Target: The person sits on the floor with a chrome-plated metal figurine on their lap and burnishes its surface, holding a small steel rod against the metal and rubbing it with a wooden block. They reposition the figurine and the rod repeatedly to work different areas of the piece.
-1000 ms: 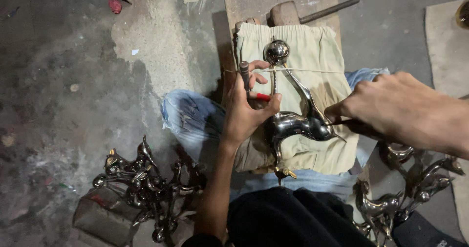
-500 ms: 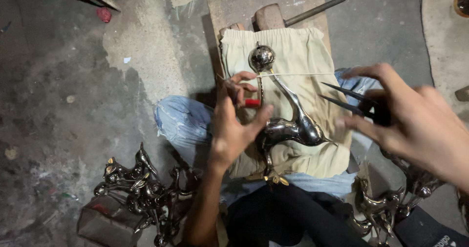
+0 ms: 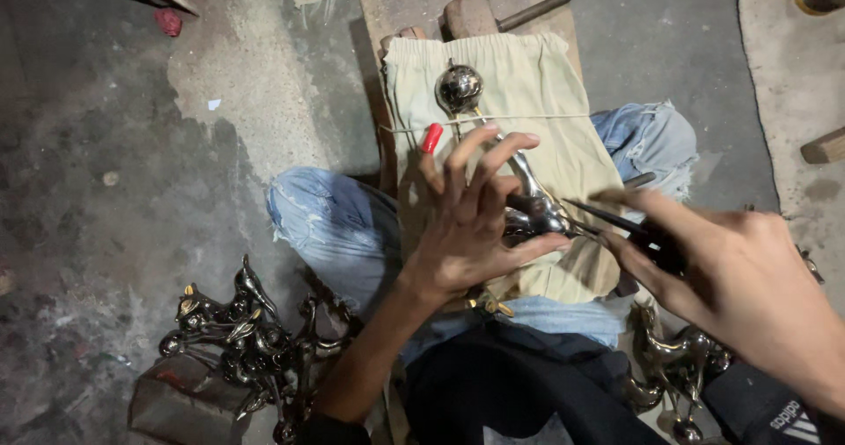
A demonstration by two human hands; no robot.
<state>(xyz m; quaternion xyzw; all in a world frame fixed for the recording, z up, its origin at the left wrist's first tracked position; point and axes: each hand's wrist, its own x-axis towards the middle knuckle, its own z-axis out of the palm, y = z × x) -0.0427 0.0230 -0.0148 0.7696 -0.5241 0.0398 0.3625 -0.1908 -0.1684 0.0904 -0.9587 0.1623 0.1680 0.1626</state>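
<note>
Two hands – left hand [image 3: 471, 225] pins metal figure [image 3: 528, 207], right hand [image 3: 731, 278] grips tool [image 3: 607, 220]

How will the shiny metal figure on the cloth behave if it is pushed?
The shiny metal figure looks stiff and probably heavy for its size. Its polished surface may be slippery, and its ball end could make it roll, though the beige cloth likely damps this.

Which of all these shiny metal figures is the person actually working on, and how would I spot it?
Find the beige cloth pad across the lap. The metal figurine lies on it, under the left hand, with the right hand bringing a thin dark tool to it. Unlike the heaped figurines on the floor, it lies alone, topped by a polished ball.
</note>
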